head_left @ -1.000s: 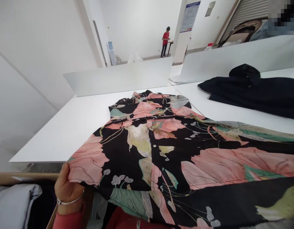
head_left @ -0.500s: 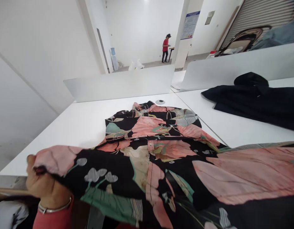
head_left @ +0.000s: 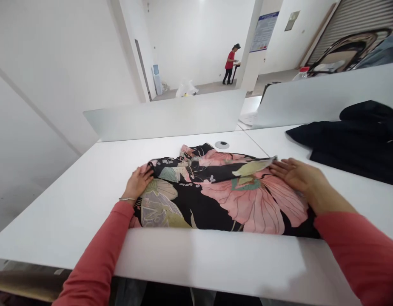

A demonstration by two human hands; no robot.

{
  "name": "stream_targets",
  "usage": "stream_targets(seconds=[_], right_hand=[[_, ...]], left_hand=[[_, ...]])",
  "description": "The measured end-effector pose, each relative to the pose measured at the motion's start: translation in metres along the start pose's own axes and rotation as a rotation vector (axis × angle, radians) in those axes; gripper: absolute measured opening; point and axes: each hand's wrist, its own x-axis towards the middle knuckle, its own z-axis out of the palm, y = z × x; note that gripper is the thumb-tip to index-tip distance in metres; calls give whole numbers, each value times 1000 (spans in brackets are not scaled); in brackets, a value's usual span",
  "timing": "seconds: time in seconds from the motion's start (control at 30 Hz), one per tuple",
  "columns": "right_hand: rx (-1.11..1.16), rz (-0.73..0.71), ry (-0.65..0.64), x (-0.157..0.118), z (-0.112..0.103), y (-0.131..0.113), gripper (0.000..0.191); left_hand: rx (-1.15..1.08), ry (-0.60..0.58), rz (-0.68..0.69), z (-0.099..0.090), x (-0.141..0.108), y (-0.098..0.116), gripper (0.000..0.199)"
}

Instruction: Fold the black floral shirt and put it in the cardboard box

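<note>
Drawn up into a broad layered fold since the earlier frame, one soft floral-print garment [head_left: 215,204] lies on the smooth white table [head_left: 72,204]. At its two side edges, the left hand [head_left: 139,182] and right hand [head_left: 298,176] touch it; whether either pinches, I cannot tell. Beyond it sits one oval disc [head_left: 222,145]; rightward, one dark garment [head_left: 352,148].

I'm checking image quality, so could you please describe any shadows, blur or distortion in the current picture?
Head view: soft shadows on the white table, in front of the floral garment; head view: poster too soft to read; head view: the pillar leans, perhaps from wide-angle distortion.
</note>
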Motion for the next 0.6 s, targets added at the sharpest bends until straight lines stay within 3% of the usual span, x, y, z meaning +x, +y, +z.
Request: stream_targets(seconds=[0.07, 0.17, 0.37, 0.47, 0.6], right_hand=[[96, 99, 0, 3, 3, 20, 7], [61, 70, -24, 7, -2, 34, 11], [-74, 40, 34, 1, 4, 21, 7], [-561, -88, -46, -12, 21, 8, 12], [-1215, -291, -365, -27, 49, -1, 18]], left_hand=[[39, -5, -23, -6, 8, -9, 30], [65, -55, -10, -11, 11, -13, 27], [172, -57, -8, -7, 14, -7, 33], [407, -110, 100, -1, 14, -4, 35], [799, -263, 281, 20, 2, -5, 36]])
